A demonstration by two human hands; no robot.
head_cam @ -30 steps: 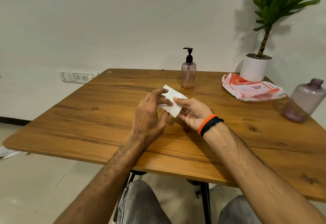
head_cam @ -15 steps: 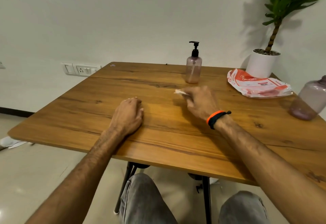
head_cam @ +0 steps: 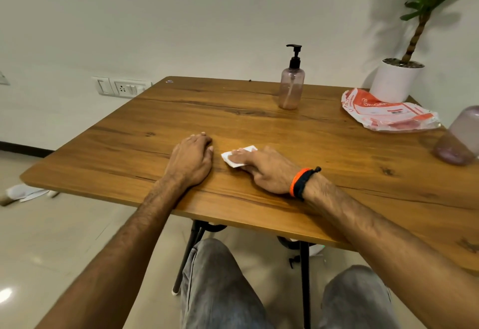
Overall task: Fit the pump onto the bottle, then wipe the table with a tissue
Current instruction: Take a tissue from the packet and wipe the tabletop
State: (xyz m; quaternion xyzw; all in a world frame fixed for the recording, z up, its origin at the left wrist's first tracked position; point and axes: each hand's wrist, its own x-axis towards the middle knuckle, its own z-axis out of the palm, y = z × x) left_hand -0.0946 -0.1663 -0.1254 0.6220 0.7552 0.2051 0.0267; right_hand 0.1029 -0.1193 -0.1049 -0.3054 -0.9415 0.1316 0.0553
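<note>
A pinkish translucent bottle (head_cam: 290,92) with a black pump (head_cam: 294,55) fitted on top stands upright at the far middle of the wooden table (head_cam: 311,147). My right hand (head_cam: 267,170) lies flat on the table, its fingers pressing a folded white tissue (head_cam: 234,159) against the wood. The tissue's left part shows past the fingertips. My left hand (head_cam: 191,159) rests palm down just left of the tissue, fingers together, holding nothing.
An orange and white plastic packet (head_cam: 388,112) lies at the far right. A white pot with a green plant (head_cam: 396,80) stands behind it. A second pinkish bottle (head_cam: 458,137) sits at the right edge. A switch plate is on the wall at left.
Both hands held the tissue above the table a second ago. The left hand then dropped flat onto the wood, and the right hand has drawn the tissue back toward me and leftward along the surface.
</note>
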